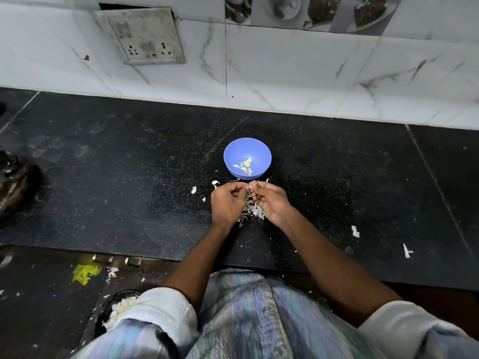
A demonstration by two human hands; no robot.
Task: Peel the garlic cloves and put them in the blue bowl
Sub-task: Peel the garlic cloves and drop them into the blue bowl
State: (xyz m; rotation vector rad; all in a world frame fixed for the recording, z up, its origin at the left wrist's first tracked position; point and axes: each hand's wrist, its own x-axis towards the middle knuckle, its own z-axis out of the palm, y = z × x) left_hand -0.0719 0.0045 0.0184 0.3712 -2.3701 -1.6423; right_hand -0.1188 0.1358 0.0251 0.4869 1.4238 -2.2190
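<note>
On the black granite counter (129, 177), close to the white tiled wall (285, 73), stands the blue bowl (247, 158). Several peeled garlic cloves (245, 167) lie at its bottom. Just in front of the bowl, the two hands meet above a small heap of garlic skins (252, 211). The left hand (228, 203) has its fingers curled inward with the tips brought together. The right hand (270, 202) also has curled fingers, and its fingertips pinch a small pale piece at the place where both hands touch; I cannot tell if this piece is a clove or only skin. Some unpeeled garlic cloves (194, 189) lie on the counter just left of the left hand. A few white scraps (355, 231) lie well apart to the right. An electric socket plate (145, 37) is on the wall. A dark plastic bag (15, 182) sits at the left edge.
</note>
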